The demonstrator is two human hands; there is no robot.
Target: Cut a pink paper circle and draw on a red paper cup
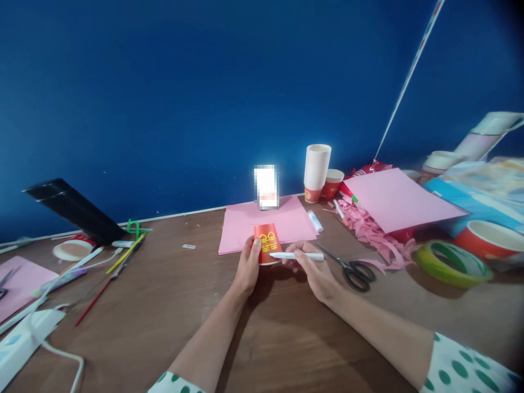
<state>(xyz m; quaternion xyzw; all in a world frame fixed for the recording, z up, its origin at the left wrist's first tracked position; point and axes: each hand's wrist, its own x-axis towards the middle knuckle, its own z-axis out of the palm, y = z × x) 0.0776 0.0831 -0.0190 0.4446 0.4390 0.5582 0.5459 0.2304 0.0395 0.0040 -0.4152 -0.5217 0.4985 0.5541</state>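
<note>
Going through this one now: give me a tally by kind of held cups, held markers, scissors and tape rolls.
Held cup: 1
Held marker: 1
Scissors: 2, one cut off by the left edge
Tape roll: 1
Total: 5

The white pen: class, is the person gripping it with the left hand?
No, the right hand holds the white pen, while the left hand holds the red cup.

We see one red paper cup (266, 239) with yellow characters, its white rim turned downward. The white marker (285, 255) is nearly level, its tip at the cup's lower part.
</note>
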